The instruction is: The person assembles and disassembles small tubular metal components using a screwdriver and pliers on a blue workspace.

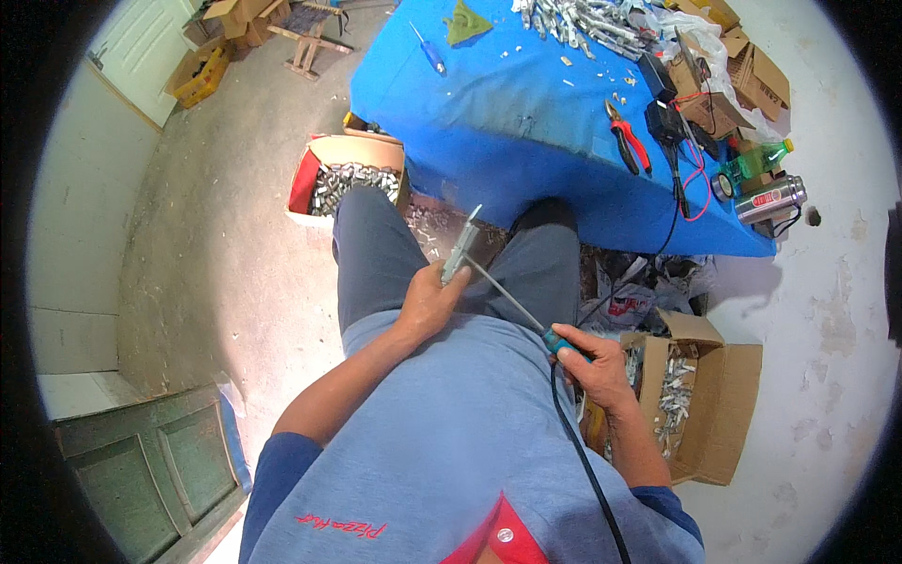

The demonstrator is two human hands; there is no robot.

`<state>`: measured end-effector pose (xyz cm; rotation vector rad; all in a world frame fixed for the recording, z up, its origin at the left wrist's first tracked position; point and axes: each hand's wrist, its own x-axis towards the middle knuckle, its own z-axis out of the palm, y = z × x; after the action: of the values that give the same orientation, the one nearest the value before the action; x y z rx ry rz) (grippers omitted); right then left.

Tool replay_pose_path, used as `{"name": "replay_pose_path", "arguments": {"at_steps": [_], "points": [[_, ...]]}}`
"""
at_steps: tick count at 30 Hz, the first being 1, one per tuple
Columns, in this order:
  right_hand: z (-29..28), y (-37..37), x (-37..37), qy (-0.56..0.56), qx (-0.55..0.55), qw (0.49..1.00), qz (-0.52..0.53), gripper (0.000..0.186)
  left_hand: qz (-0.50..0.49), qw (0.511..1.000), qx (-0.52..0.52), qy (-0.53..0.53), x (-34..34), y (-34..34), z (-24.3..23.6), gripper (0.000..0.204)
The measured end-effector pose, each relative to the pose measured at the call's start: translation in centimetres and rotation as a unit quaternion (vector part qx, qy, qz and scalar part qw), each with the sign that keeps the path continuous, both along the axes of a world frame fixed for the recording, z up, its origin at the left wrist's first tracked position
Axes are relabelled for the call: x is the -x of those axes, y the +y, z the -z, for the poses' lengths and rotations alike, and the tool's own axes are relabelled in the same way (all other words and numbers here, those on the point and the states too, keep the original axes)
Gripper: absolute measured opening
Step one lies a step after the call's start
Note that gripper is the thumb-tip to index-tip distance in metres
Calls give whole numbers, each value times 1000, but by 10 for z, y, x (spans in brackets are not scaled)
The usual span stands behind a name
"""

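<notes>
My left hand (430,299) is closed around a narrow, light-grey part (458,252) with a thin upper end, held above my lap. In my right hand (594,365) is the teal handle of a screwdriver (507,297). Its long metal shaft slants up to the left, and the tip meets the side of the grey part. Whether the tip sits in a screw is too small to tell. A black cable (584,451) runs down over my shirt from beside the handle; I cannot tell whether the two are joined.
Ahead stands a blue-covered table (489,103) with red-handled pliers (628,139), a blue screwdriver (428,51), a green cloth (466,23), a steel flask (770,199) and piled metal parts (592,26). A box of metal pieces (353,186) stands left of my knees, an open carton (731,404) at my right.
</notes>
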<state>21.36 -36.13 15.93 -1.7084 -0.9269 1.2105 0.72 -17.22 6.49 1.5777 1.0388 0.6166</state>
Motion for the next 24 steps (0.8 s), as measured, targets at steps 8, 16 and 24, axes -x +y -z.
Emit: {"name": "replay_pose_path", "arguments": {"at_steps": [8, 16, 24], "points": [[-30, 71, -57, 126, -6, 991, 48, 40, 22, 999, 19, -35, -59, 82, -45, 44], [-22, 145, -81, -156, -154, 976, -17, 36, 7, 977, 181, -116, -108, 151, -47, 44], [-35, 163, -96, -296, -139, 943, -67, 33, 20, 991, 126, -49, -106, 165, -19, 39]]}}
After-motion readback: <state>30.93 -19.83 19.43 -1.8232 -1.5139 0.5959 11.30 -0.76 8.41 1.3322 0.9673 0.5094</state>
